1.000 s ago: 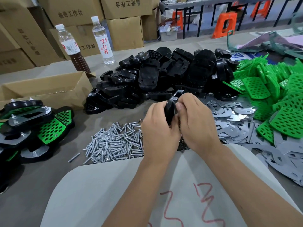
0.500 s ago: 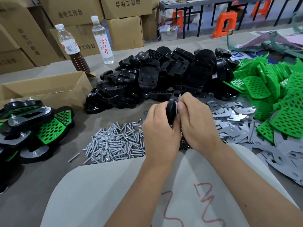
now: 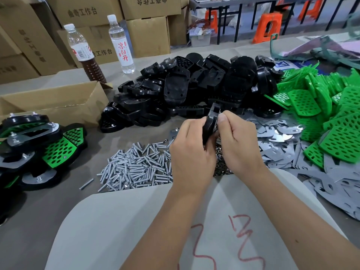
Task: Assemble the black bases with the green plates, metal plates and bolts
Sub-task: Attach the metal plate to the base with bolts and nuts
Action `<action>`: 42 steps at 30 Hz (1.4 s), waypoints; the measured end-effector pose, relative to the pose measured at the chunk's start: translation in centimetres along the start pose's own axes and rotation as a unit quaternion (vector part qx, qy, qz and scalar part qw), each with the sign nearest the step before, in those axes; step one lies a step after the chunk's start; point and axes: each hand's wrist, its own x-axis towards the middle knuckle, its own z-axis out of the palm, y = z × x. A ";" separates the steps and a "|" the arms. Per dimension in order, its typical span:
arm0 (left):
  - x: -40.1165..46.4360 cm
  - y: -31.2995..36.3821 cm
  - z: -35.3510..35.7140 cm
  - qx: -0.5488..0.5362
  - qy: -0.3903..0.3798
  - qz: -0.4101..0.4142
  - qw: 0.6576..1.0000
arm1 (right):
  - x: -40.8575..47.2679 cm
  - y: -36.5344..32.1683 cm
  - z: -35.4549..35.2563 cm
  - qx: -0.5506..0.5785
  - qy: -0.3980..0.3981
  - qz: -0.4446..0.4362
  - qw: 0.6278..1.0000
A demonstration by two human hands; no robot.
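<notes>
Hands meet above the table (image 3: 58, 211): the left hand (image 3: 190, 152) and right hand (image 3: 238, 145) each hold a pinching grip on one black base (image 3: 211, 121), stood on edge at centre. It looks light, stiff and slick, best held by its rim. Bolts (image 3: 136, 168) lie at 9 o'clock, black bases (image 3: 194, 90) at 12, metal plates (image 3: 280, 137) and green plates (image 3: 335, 121) at 3. Open room is only toward 6 o'clock.

Both hands hold 1 black base (image 3: 209, 126) on edge above the bolts (image 3: 134, 168): left hand (image 3: 191, 152) grips it, right hand (image 3: 236, 141) pinches its top. Metal plates (image 3: 280, 137) lie right, green plates (image 3: 331, 117) farther right.
</notes>
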 end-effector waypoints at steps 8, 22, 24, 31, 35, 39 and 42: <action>1.4 -1.9 -1.0 -0.195 0.095 -0.347 0.913 | 0.6 1.2 -1.5 -0.304 -0.182 0.005 0.935; 2.4 -2.1 -1.1 -0.391 0.090 -0.447 0.799 | 0.3 0.9 -0.4 -0.119 -0.047 -0.017 0.992; 2.3 -2.0 -1.1 -0.385 0.070 -0.432 0.812 | 0.4 0.8 -0.5 -0.038 0.012 -0.010 0.999; 1.8 -1.9 -1.0 -0.358 -0.013 -0.356 0.863 | 0.5 0.8 -0.7 0.082 0.052 0.005 0.995; 1.7 -1.6 -1.1 -0.335 -0.020 -0.376 0.863 | 0.3 0.3 -0.7 0.157 0.059 0.018 0.986; 1.7 -1.2 -1.3 -0.322 -0.053 -0.371 0.870 | 0.2 0.0 -0.6 0.176 0.053 0.022 0.983; 1.6 -1.3 -1.2 -0.293 -0.080 -0.329 0.894 | 0.2 0.0 -0.6 0.160 0.053 0.022 0.985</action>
